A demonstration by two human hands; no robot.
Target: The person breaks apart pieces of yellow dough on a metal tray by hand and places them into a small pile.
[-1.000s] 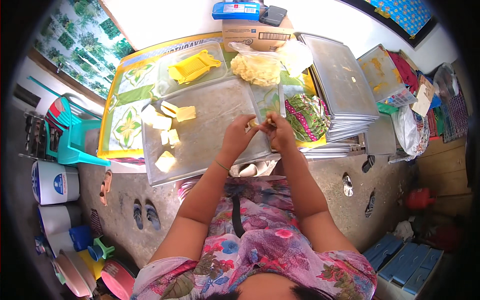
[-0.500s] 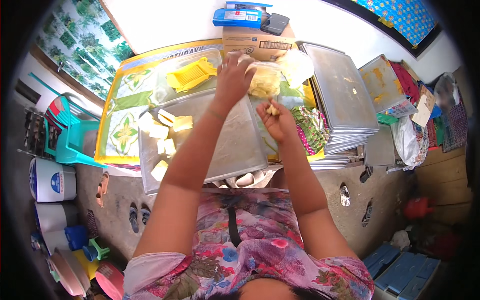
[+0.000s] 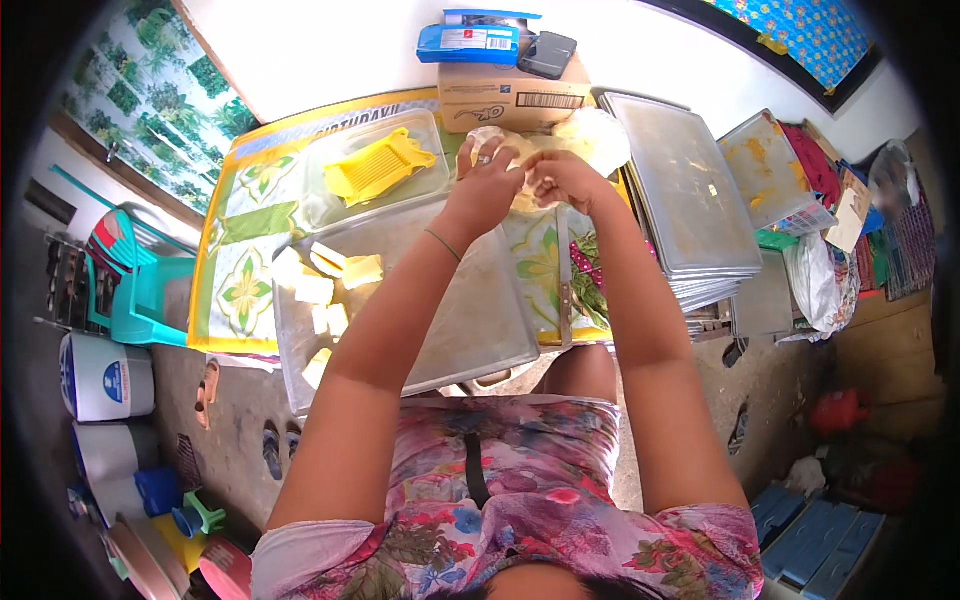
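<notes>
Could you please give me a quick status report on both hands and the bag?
Left hand at the plastic bag, right hand close by. Grip unclear on both. Bag partly hidden by the hands. Knife lying near the right forearm.

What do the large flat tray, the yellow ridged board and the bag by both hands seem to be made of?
Large flat tray: probably metal, dull grey, judging by its soft, smudged sheen.
Yellow ridged board: likely moulded plastic, satin finish, from its even, bright colour.
Bag: apparently thin clear plastic film, slightly glossy, since it crinkles and pale contents show through.
</notes>
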